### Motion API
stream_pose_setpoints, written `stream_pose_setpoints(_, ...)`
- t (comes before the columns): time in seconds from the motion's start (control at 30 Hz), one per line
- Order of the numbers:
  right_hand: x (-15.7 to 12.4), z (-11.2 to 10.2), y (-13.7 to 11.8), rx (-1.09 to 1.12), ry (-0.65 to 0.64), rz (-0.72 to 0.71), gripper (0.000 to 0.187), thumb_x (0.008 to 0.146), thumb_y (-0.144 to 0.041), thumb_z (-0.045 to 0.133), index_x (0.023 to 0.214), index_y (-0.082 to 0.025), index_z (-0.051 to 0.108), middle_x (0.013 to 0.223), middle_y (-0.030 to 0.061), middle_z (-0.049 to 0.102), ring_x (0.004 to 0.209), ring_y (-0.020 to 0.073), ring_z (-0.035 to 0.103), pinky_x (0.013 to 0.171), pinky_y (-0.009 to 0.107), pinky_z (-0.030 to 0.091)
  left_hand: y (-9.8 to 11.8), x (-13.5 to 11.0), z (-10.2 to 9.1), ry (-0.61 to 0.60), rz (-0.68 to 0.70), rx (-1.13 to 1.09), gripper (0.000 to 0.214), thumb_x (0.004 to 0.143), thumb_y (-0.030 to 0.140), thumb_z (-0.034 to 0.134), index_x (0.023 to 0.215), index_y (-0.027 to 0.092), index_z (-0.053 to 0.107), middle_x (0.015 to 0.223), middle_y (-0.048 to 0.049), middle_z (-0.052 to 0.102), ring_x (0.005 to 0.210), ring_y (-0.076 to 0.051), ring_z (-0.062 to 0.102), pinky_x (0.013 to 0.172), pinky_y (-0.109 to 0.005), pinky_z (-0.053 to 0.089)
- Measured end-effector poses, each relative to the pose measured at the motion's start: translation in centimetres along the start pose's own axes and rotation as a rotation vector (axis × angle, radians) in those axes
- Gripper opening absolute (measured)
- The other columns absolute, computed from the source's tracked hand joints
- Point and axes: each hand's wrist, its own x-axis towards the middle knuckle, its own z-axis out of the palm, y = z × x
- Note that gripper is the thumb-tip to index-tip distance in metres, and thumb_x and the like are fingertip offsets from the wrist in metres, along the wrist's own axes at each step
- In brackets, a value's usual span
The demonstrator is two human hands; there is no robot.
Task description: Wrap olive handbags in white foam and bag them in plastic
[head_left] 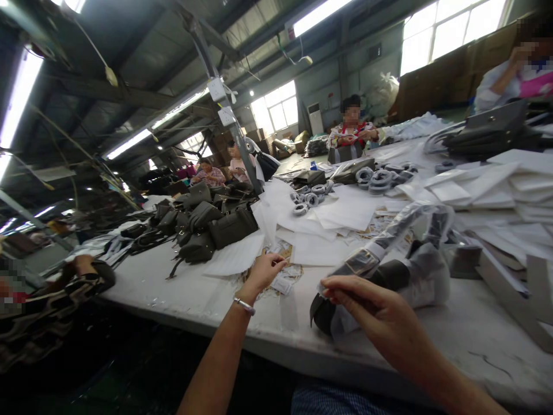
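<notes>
My left hand [264,271], with a bracelet at the wrist, is over a heap of small paper tags with strings [283,283]. Its fingertips are pinched together, and whatever lies between them is too small to make out. My right hand [380,308] is closed, thumb against forefinger, at the lower end of a plastic-wrapped strap [367,257]. That strap, with a buckle showing, belongs to a dark grey handbag [395,275] lying on the white table [190,300] in front of me. Clear plastic and white wrapping cover part of the bag, and my right hand hides some of it.
Dark handbags [233,227] are piled to the left. White foam sheets [345,207] and wrapped strap rolls [380,178] lie beyond my hands, with more sheets [484,184] at right. A metal post [235,127] rises behind. Co-workers sit around; one person's arm [82,271] is at left.
</notes>
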Motion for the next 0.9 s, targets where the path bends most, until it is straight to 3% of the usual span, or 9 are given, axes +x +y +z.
stream_pose_setpoints(0.1,-1.5,-0.8,0.9,-0.048,-0.015,0.057,0.028,0.091,-0.046,0.063,0.103,-0.026,0.078,0.105,0.0056,0.076,0.093,0.0251,0.072,0.086,0.034,0.060,-3.5,-0.6,1.3,-0.066,-0.127,0.155,0.025,0.092,0.040,0.063,0.091,0.015,0.067,0.092,-0.0034,0.069,0.088,-0.018,0.066,0.085,-0.040,0.053)
stream_pose_setpoints(0.2,-2.6,-1.1,2.1,-0.081,-0.020,0.107,0.030,0.090,-0.048,0.062,0.104,-0.026,0.078,0.105,0.0058,0.076,0.091,0.0255,0.073,0.084,0.034,0.061,-5.2,-2.0,2.3,-0.145,-0.247,0.271,0.027,0.092,0.041,0.064,0.095,0.014,0.065,0.095,-0.0036,0.068,0.087,-0.018,0.065,0.083,-0.040,0.055)
stream_pose_setpoints(0.33,-3.4,-0.7,3.4,-0.102,-0.053,0.150,0.029,0.092,-0.047,0.060,0.107,-0.028,0.076,0.106,0.0041,0.076,0.094,0.0252,0.071,0.087,0.034,0.058,-6.0,-4.4,4.3,-0.202,-0.354,0.347,0.028,0.091,0.042,0.065,0.096,0.015,0.066,0.095,-0.0038,0.068,0.088,-0.018,0.066,0.083,-0.041,0.055)
stream_pose_setpoints(0.43,-3.5,-0.3,3.7,-0.079,-0.110,0.152,0.025,0.093,-0.043,0.059,0.105,-0.029,0.076,0.104,0.0023,0.076,0.092,0.0230,0.071,0.086,0.032,0.057,-6.3,-5.4,5.8,-0.168,-0.381,0.342,0.026,0.092,0.040,0.064,0.098,0.015,0.066,0.101,-0.0050,0.068,0.095,-0.020,0.065,0.087,-0.043,0.054)
stream_pose_setpoints(0.53,-3.5,-0.1,3.9,-0.073,-0.149,0.135,0.024,0.093,-0.041,0.059,0.104,-0.029,0.076,0.099,0.0024,0.076,0.089,0.0224,0.071,0.086,0.032,0.056,-6.5,-5.5,6.0,-0.127,-0.347,0.257,0.025,0.093,0.039,0.063,0.098,0.015,0.065,0.100,-0.0048,0.068,0.093,-0.019,0.065,0.087,-0.042,0.054)
stream_pose_setpoints(0.6,-3.5,0.0,3.9,-0.076,-0.150,0.129,0.024,0.094,-0.039,0.058,0.105,-0.028,0.076,0.099,0.0026,0.076,0.089,0.0224,0.071,0.086,0.032,0.056,-6.2,-5.3,5.0,-0.092,-0.288,0.156,0.025,0.092,0.039,0.064,0.094,0.015,0.065,0.095,-0.0037,0.068,0.089,-0.018,0.065,0.085,-0.041,0.054)
stream_pose_setpoints(0.7,-3.6,0.1,3.9,-0.076,-0.141,0.120,0.024,0.095,-0.038,0.057,0.105,-0.028,0.076,0.097,0.0025,0.076,0.090,0.0222,0.071,0.085,0.031,0.056,-4.5,-4.9,2.0,-0.004,-0.169,-0.052,0.027,0.092,0.042,0.061,0.090,0.015,0.064,0.090,-0.0034,0.066,0.087,-0.018,0.063,0.085,-0.037,0.052)
stream_pose_setpoints(0.8,-3.3,0.5,3.5,-0.069,-0.097,0.094,0.023,0.094,-0.039,0.058,0.104,-0.029,0.076,0.101,0.0028,0.076,0.095,0.0226,0.070,0.088,0.032,0.056,-1.4,-4.8,-1.6,0.060,-0.065,-0.280,0.033,0.092,0.049,0.058,0.095,0.017,0.062,0.087,-0.0034,0.064,0.085,-0.017,0.060,0.082,-0.030,0.050)
stream_pose_setpoints(0.9,-2.5,1.2,3.0,-0.060,-0.013,0.036,0.022,0.093,-0.037,0.061,0.109,-0.029,0.075,0.112,0.0029,0.074,0.107,0.0233,0.067,0.099,0.035,0.053,2.5,-5.3,-4.2,0.039,0.018,-0.457,0.032,0.089,0.049,0.062,0.092,0.017,0.061,0.084,-0.0020,0.062,0.081,-0.015,0.059,0.079,-0.027,0.050)
